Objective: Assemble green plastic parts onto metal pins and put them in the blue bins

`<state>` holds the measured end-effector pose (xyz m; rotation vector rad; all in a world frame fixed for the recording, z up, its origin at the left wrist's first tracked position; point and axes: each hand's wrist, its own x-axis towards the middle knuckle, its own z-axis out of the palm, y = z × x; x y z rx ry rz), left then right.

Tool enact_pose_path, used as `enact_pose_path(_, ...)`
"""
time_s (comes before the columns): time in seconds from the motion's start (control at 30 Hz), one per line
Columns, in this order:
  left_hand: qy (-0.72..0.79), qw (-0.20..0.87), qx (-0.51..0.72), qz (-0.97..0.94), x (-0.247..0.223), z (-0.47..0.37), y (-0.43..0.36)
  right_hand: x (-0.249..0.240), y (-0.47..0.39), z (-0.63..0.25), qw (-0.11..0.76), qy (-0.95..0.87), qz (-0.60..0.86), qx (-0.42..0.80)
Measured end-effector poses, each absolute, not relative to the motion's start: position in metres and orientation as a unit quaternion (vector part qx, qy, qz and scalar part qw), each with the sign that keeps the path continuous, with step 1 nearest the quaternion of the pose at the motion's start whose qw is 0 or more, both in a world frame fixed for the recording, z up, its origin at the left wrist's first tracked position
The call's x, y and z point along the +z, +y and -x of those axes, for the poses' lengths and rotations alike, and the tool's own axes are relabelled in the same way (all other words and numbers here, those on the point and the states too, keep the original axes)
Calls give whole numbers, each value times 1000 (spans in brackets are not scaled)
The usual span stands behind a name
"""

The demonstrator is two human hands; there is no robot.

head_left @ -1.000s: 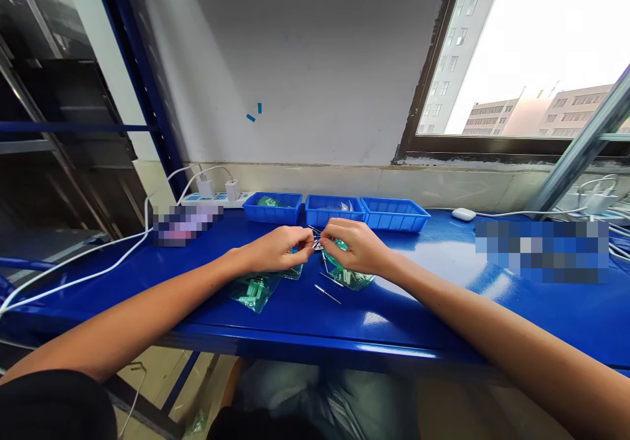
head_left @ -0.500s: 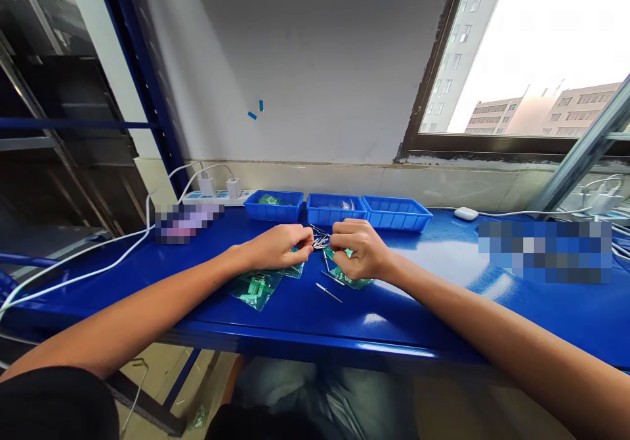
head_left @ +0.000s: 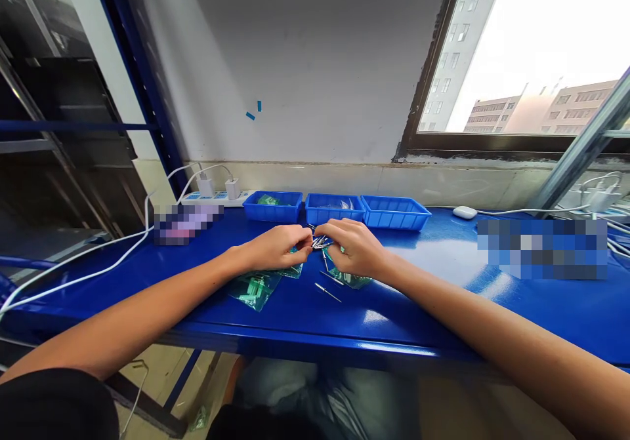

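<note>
My left hand (head_left: 288,246) is closed, thumb and fingers drawn together at the left edge of a small pile of thin silver metal pins (head_left: 322,242); whatever it pinches is hidden. From the right, my right hand (head_left: 359,248) reaches over the same pile, its index finger stretched toward the left fingertips and its thumb lower and apart. One loose pin (head_left: 327,292) lies on the blue table in front of the pile. Under my left wrist is a clear bag of green pieces (head_left: 256,289), and another green bag (head_left: 352,280) is partly covered by my right hand.
Behind my hands stand a left blue bin (head_left: 273,207) with green contents, a middle blue bin (head_left: 327,210) with clear bags, and a right blue bin (head_left: 396,214). A power strip (head_left: 239,199) with chargers sits at back left. A white case (head_left: 464,212) lies right.
My right hand has unfolded from a curled fist, its fingers stretching left over the pin pile. My left hand stays nearly still.
</note>
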<state>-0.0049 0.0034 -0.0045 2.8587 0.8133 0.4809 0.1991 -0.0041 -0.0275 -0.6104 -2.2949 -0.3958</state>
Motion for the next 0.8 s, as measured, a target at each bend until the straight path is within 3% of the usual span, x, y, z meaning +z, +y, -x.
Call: enact_pose_path(0.8, 275, 96, 193, -937, -3, 6, 4, -26, 1, -202, 307, -902, 227, -201)
